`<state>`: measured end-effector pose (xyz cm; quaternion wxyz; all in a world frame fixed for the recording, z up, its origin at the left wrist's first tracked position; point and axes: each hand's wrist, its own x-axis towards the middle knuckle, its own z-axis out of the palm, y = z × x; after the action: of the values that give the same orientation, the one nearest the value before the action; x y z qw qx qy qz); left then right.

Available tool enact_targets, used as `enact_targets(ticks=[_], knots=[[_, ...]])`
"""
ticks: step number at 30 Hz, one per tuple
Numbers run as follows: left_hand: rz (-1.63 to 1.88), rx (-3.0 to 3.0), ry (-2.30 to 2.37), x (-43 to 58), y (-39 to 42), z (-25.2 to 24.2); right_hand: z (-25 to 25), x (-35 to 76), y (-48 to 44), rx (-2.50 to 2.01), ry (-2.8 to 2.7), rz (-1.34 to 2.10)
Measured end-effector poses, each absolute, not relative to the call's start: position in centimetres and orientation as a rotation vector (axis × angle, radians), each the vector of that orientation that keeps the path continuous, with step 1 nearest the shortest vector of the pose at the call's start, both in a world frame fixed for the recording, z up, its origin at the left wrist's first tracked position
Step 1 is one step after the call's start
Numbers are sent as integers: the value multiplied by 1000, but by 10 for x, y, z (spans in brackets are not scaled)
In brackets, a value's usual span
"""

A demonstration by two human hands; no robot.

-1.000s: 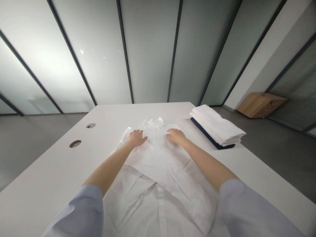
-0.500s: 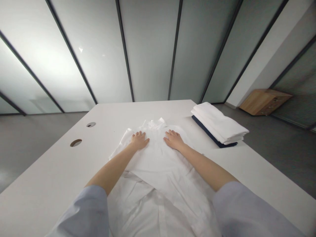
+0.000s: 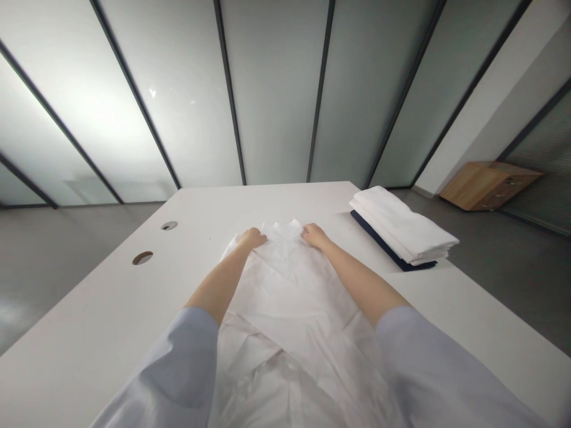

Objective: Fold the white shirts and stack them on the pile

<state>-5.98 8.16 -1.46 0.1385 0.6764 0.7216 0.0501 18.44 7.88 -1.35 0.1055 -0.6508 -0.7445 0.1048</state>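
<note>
A white shirt (image 3: 289, 291) lies spread on the white table (image 3: 89, 321), running from my chest to the middle of the table. My left hand (image 3: 252, 238) is at the far left corner of the shirt, fingers curled onto the fabric. My right hand (image 3: 314, 235) is at the far right corner, fingers also curled over the cloth edge. A crumpled bit of fabric (image 3: 283, 229) stands up between the two hands. Both forearms stretch out over the shirt.
A stack of folded white cloths (image 3: 401, 229) on a dark blue one sits at the table's right edge. Two round cable holes (image 3: 143, 257) are on the left side. A wooden cabinet (image 3: 488, 184) stands on the floor at the right. Glass panels are behind.
Both hands slid further away along the shirt, from lying flat on it to curling at its far end. The fabric between them bunched up.
</note>
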Motion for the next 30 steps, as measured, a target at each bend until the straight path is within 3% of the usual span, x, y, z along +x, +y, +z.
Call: enact_targets(ticks=[8, 12, 17, 23, 30], knots=[[412, 1940, 1934, -62, 87, -28, -13, 185, 94, -1930, -2130, 414], [537, 2011, 1814, -65, 79, -26, -16, 198, 89, -1844, -2079, 157], [428, 2166, 1868, -71, 63, -23, -25, 219, 70, -1580, -2383, -2], [582, 2369, 2048, -53, 48, -18, -21, 214, 52, -1680, -2272, -112], [97, 2409, 1907, -36, 48, -44, -42, 178, 35, -1923, -2396, 170]])
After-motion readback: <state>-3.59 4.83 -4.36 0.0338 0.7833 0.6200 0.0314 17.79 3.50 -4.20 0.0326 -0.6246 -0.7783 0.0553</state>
